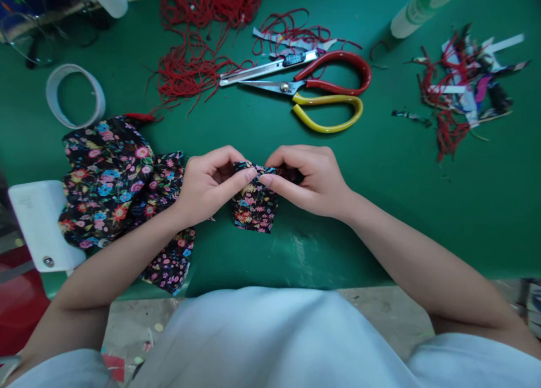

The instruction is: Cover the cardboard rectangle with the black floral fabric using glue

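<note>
Flowered cloth piece hangs between two bare hands at the near middle of a green table, viewed from the worker's head. Left hand and right hand each pinch its far edge, thumbs and forefingers clamped on the fabric, thumb tips just beside each other.

Handwork on that edge appears under way, not finished; the near end looks already cut. Whether a fold has been made cannot be told from here. At left, a larger flowered cloth lies bunched, partly behind the left arm, unheld. On the far side, scissors, a knife and loose red cord lie out of hand. Scraps piled at far right suggest some cutting is done; how many pieces are left does not show.
</note>
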The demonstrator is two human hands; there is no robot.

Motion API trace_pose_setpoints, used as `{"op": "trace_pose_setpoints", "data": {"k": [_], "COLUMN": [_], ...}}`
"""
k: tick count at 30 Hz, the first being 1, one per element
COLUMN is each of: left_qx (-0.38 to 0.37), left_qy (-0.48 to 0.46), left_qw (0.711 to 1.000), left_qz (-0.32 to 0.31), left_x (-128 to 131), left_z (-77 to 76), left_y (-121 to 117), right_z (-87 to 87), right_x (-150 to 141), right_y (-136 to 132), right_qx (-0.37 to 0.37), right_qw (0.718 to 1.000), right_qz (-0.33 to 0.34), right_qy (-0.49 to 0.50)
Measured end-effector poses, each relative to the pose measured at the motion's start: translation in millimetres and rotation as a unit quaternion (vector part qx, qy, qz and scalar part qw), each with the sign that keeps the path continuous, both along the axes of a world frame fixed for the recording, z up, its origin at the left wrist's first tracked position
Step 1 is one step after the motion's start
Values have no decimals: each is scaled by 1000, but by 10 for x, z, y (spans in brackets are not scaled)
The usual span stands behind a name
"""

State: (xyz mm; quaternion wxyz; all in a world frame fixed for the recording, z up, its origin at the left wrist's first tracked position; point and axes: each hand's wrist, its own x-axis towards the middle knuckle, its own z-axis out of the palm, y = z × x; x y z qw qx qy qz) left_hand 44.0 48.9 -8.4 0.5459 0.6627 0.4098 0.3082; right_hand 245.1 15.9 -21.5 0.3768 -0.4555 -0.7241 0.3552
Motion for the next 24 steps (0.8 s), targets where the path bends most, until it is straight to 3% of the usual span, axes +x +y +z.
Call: {"op": "trace_pose_setpoints", "data": {"k": [24], "left_qx": [20], "left_qy": [17], "left_qw": [999], "left_qz": [-33], "left_x": [-21], "left_z": [-11], "left_y": [17], "right_z": [40], "right_x": [-54], "right_y": [-45], "right_qx": [9], "right_qw": [997], "right_qz": [-45], "right_qy": [-59]}}
